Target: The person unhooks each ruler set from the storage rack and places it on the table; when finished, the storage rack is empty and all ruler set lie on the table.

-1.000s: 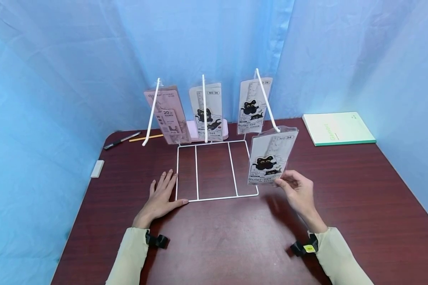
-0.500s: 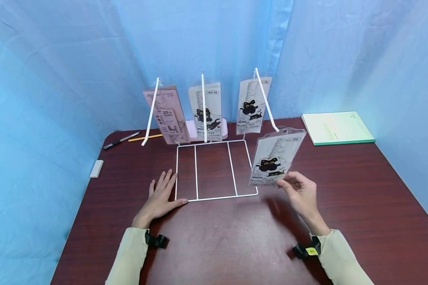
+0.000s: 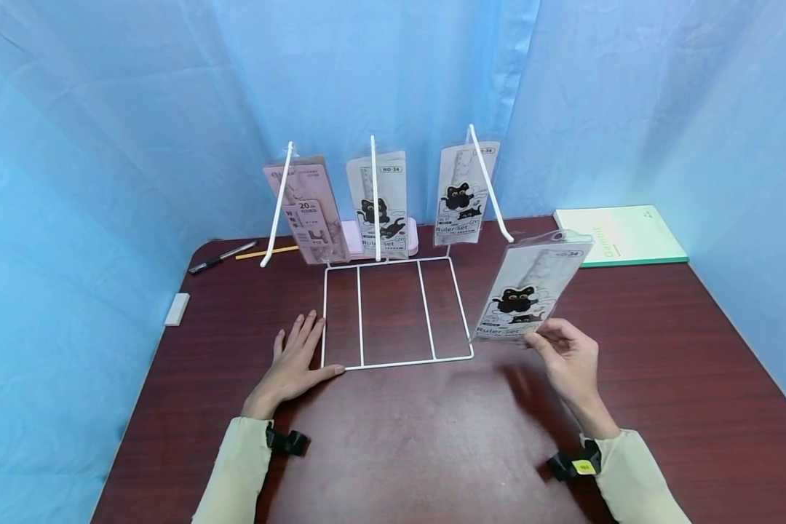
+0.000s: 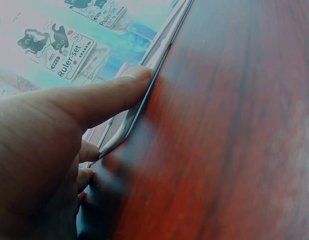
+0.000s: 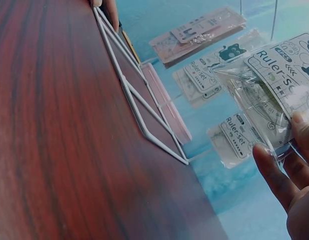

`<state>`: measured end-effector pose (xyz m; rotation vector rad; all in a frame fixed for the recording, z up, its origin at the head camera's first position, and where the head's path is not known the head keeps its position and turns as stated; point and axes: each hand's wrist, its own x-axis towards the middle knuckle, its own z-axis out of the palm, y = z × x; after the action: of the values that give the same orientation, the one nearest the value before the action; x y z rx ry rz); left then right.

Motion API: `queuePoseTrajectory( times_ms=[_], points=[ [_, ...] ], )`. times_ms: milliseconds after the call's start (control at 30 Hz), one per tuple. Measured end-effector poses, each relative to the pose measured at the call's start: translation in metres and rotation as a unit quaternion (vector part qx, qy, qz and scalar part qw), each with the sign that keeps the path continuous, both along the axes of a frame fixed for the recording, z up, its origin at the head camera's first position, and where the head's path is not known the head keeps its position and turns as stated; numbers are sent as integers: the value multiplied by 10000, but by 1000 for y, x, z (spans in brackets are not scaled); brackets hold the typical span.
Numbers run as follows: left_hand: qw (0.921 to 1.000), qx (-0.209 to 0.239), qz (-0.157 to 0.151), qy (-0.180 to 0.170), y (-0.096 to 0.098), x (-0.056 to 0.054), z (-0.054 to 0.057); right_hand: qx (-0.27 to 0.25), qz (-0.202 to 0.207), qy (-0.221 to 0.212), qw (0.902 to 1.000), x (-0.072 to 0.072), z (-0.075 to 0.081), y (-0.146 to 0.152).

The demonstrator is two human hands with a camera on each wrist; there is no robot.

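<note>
My right hand (image 3: 566, 360) pinches the lower right corner of a packaged ruler set (image 3: 530, 291) with a black cat print, held up tilted just right of the white wire rack (image 3: 399, 364). In the right wrist view, thumb and fingers grip the clear packet (image 5: 274, 95). My left hand (image 3: 295, 367) lies flat with fingers spread at the rack's front left corner; its thumb (image 4: 129, 90) rests on the base wire in the left wrist view. On the rack's hooks hang a pink ruler packet (image 3: 314, 218), a middle cat packet (image 3: 386, 211) and a right cat packet (image 3: 461, 196).
A green-edged notebook (image 3: 622, 236) lies at the back right. Behind the rack is a pink-lilac case (image 3: 413, 236). At the left are a pen (image 3: 223, 257), a yellow pencil (image 3: 255, 254) and a white eraser (image 3: 177, 309). Blue curtains enclose the table.
My right hand has carried the ruler set to the right, away from the right hook's tip, and the packet leans more. My left hand has stayed on the rack's corner.
</note>
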<state>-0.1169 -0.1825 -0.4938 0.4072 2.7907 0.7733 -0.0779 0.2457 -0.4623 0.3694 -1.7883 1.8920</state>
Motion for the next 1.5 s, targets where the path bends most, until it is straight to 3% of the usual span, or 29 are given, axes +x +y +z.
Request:
queuePoseTrajectory(
  times_ms=[633,867,1100,1333,1500],
  points=[
    [10000,-7,91,-20,0,-1,-2,-565,-94,-443,9974,-1,-9,23],
    [9999,5,94,-35,1,0,-1,-499,-572,-1088,9912,-1,-11,30],
    [10000,-40,71,6,1,0,-3,-86,-1110,-1766,9780,1,-11,38],
    [10000,-7,59,-25,1,1,-1,1134,-1498,-2094,9596,2,-15,46],
    [10000,-26,58,-36,1,0,-1,999,-1299,-2113,9636,2,-19,50]
  ],
)
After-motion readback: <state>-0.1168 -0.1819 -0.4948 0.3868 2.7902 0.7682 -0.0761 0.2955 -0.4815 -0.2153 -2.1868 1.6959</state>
